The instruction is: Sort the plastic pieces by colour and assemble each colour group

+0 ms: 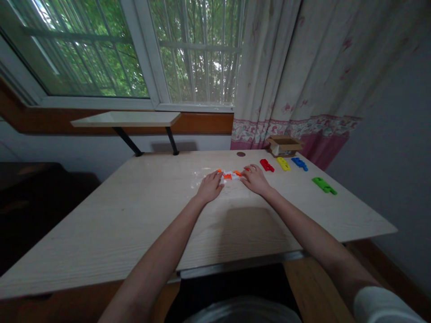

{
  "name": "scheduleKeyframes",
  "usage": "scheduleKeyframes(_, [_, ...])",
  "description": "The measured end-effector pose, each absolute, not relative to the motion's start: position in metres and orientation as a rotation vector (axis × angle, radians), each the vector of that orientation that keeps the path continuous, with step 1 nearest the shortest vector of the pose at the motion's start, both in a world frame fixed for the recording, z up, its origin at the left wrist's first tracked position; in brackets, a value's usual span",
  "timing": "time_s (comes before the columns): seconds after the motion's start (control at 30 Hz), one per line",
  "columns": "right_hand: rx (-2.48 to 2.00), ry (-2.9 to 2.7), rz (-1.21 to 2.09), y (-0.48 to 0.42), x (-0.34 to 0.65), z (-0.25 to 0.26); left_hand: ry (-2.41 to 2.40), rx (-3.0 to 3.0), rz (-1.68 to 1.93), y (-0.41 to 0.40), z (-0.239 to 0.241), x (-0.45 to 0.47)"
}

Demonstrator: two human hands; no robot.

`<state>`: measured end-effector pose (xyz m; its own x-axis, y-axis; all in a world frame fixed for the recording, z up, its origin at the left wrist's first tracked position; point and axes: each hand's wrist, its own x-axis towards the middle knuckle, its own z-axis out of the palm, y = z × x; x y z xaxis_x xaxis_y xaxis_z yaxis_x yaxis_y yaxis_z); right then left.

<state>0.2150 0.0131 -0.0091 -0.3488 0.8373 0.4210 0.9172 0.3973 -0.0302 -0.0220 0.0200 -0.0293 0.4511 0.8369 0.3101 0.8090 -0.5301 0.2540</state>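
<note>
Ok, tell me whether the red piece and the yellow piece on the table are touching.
Apart. The head view shows a strip of bare table between the red piece and the yellow piece.

- The left hand [209, 186] is bare, and its forearm shows uncovered down to the lower edge of the view.
- The right hand [256, 179] is bare too; a pale, whitish sleeve [384, 307] covers the upper arm above the elbow.
- A light grey garment [242, 315] shows at the bottom centre, over the torso.
</note>
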Motion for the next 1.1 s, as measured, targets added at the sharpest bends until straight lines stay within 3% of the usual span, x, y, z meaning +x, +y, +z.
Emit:
scheduleKeyframes(0.6, [-1.533,-2.037,-0.197,0.019,0.212,-0.010,1.458,2.593,0.719,0.015,-0.026,-0.020])
scheduleKeyframes(0.87, [-1.171,-1.739,0.430,0.010,0.202,-0.007,1.295,2.191,1.256,0.010,-0.016,-0.010])
scheduleKeyframes(1.1, [-1.011,-1.635,0.644,-0.004,0.180,-0.004,1.063,1.533,1.333,0.002,0.000,0.006])
